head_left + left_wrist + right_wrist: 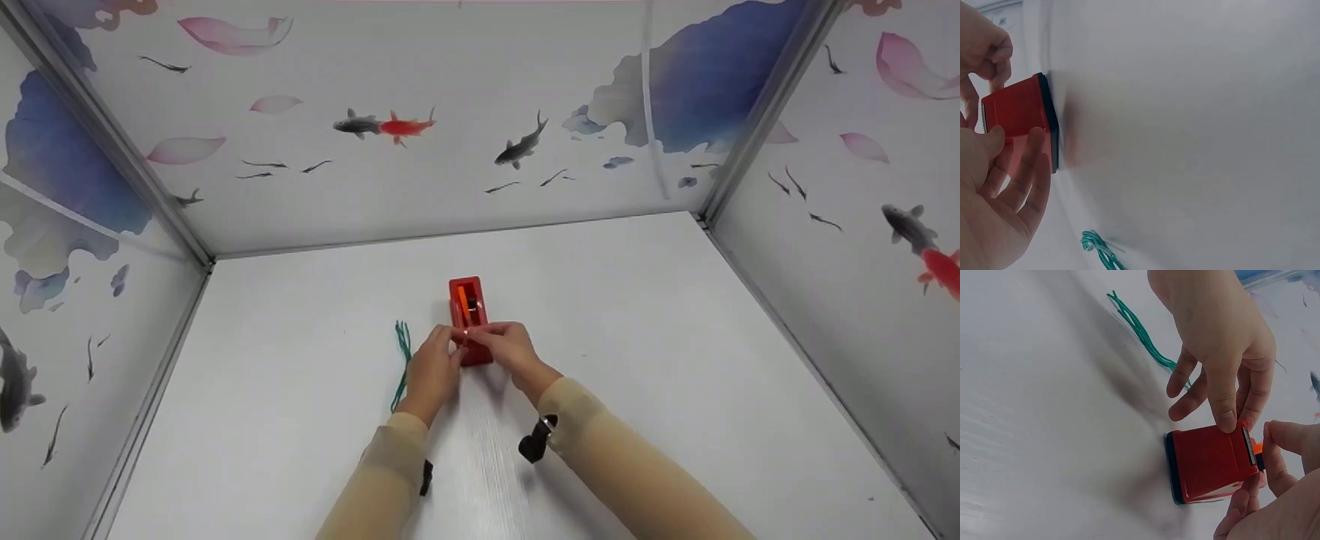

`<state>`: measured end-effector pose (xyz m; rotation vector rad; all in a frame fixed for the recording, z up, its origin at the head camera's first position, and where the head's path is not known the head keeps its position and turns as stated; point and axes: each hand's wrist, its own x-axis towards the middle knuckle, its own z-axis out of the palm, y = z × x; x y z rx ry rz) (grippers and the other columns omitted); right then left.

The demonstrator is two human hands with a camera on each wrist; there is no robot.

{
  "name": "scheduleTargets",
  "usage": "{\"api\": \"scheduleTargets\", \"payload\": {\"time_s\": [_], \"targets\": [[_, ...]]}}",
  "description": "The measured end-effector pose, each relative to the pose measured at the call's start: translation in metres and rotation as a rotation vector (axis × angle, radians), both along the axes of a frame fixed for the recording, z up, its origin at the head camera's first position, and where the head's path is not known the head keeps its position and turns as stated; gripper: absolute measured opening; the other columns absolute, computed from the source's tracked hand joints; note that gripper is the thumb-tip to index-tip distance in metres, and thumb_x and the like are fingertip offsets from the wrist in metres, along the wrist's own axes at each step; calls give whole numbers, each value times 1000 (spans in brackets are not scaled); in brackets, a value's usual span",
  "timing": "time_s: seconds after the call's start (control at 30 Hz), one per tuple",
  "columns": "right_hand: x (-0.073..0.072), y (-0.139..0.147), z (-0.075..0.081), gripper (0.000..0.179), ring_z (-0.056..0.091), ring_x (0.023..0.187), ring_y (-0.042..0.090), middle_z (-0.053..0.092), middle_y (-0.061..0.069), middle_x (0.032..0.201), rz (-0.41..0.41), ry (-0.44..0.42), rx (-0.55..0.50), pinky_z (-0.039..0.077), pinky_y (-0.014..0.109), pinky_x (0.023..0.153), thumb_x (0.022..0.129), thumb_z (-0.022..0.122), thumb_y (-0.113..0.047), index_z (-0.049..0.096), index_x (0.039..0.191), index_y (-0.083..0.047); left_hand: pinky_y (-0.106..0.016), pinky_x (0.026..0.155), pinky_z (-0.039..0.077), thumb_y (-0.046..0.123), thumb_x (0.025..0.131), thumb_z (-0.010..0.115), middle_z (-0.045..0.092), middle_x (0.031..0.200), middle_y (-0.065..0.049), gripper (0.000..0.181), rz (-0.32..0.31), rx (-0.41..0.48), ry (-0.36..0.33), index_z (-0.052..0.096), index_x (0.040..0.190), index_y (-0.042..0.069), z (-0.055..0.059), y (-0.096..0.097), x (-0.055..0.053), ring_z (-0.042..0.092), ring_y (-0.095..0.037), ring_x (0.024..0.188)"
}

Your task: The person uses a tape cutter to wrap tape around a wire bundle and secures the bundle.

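Red, boxy tape dispenser upright (1207, 461) on a white tabletop (637, 360), hands at its cutter end.
Left hand (435, 367) grips its edge; right hand's (514, 347) fingers curl close, hold unclear. Thin green strands (404, 341) lie just left; fish-painted white panels (450, 180) enclose.

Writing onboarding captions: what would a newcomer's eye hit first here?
Likely the red tape dispenser on the white table, with the left hand and right hand close together at its near half. Then green cords left of it, and fish printed on the back wall.
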<state>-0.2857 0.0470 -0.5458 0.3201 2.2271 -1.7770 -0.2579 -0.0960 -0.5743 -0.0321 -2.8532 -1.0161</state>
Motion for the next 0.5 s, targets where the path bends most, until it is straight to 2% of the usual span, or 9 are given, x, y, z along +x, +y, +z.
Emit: {"api": "scheduleTargets", "payload": {"time_s": [0.17, 0.5], "targets": [[9, 2, 4, 34, 59, 111, 23, 67, 12, 125, -27, 36, 30, 52, 37, 94, 94, 76, -30, 73, 115, -4, -36, 101, 55, 17, 100, 70, 65, 120, 2, 27, 9, 19, -8, 63, 125, 19, 0, 2, 0, 66, -17, 107], [31, 1, 7, 30, 58, 108, 24, 69, 12, 121, -28, 32, 26, 49, 38, 91, 92, 77, -29, 76, 107, -3, -35, 101, 56, 19, 100, 70, 65, 119, 4, 28, 52, 61, -52, 62, 127, 21, -1, 3, 2, 64, -14, 104]]}}
